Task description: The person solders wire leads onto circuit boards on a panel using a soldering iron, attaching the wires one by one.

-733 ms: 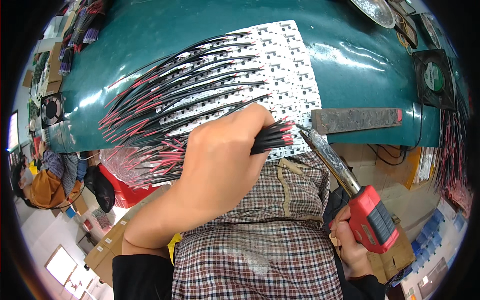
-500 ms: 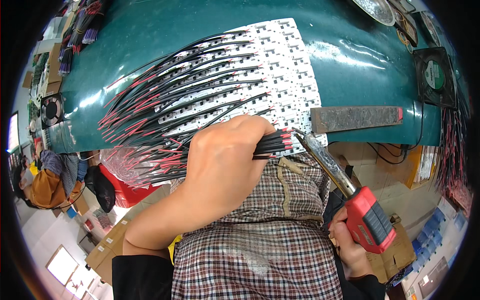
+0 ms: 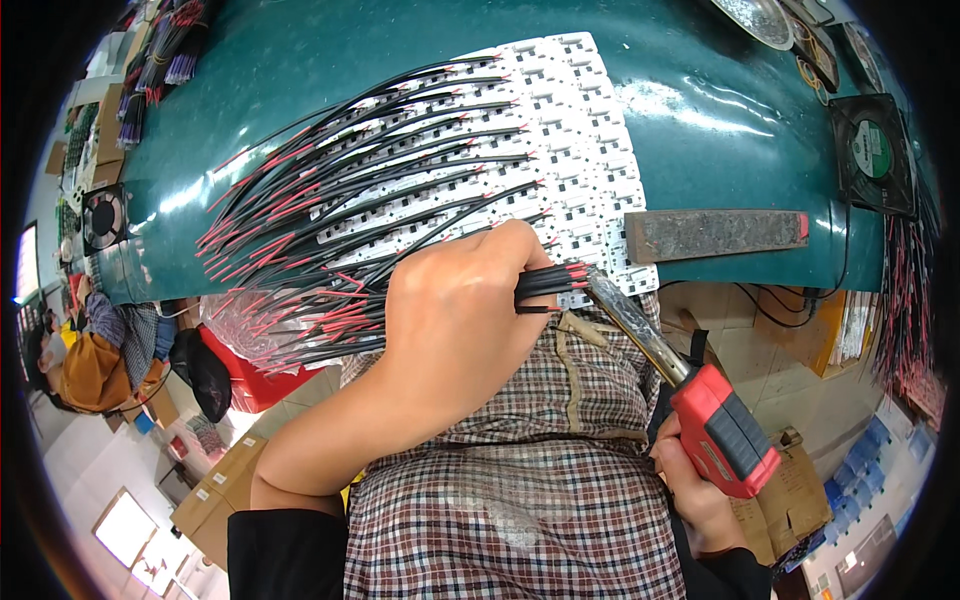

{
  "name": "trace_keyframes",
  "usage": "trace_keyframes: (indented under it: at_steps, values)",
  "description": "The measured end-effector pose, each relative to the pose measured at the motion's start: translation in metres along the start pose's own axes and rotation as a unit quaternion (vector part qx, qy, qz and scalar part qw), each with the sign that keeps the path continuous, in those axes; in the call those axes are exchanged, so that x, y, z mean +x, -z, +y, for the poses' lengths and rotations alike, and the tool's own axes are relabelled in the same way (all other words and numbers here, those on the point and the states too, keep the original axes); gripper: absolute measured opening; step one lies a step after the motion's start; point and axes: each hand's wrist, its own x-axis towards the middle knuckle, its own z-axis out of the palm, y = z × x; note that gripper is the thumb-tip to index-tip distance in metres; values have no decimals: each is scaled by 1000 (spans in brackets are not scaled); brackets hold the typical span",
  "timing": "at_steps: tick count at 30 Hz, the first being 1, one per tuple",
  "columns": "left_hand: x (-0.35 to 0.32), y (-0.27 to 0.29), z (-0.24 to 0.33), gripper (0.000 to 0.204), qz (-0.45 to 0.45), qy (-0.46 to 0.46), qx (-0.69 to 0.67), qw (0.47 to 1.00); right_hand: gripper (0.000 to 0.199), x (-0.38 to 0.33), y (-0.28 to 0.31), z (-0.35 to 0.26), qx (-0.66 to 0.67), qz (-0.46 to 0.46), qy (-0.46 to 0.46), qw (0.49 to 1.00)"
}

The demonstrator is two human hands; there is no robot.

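Head view, left hand (image 3: 465,300): closed around bundle of black wires (image 3: 545,284), red ends poking out to the right
Right hand (image 3: 692,490): wrapped on red-handled soldering iron (image 3: 725,430), apart from left hand
Iron tip: up at the bundle's red ends; contact, cannot tell
White circuit boards (image 3: 575,130): on green desk (image 3: 300,35), lower edge partly behind left hand
Loose wires (image 3: 400,151): black, red-ended, fanned left across boards
Dark bar (image 3: 715,236): on desk, just right of boards
Fan (image 3: 870,155): desk's right end
Checked apron (image 3: 520,500): below hands
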Motion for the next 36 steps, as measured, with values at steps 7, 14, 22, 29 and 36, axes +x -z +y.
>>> trace_keyframes:
  at_steps: [7, 14, 22, 29, 36]
  values:
    - [0, -2, 1, 12, 8, -1, 8, 1000, 27, 0, 2, 3, -28, -5, 14, 999]
    - [1, -2, 1, 13, 5, -5, 8, 1000, 25, -4, 1, -1, 4, 21, -8, 1000]
    - [5, -1, 1, 13, 9, -9, -7, 1000, 26, -3, 2, 0, -12, 6, 10, 1000]
    - [8, -1, 0, 11, -14, -7, -28, 999, 27, -2, 0, 2, -15, 5, 16, 1000]
    - [10, 2, 0, 12, -32, 0, -20, 999, 28, -2, 3, -2, -24, -4, 17, 1000]
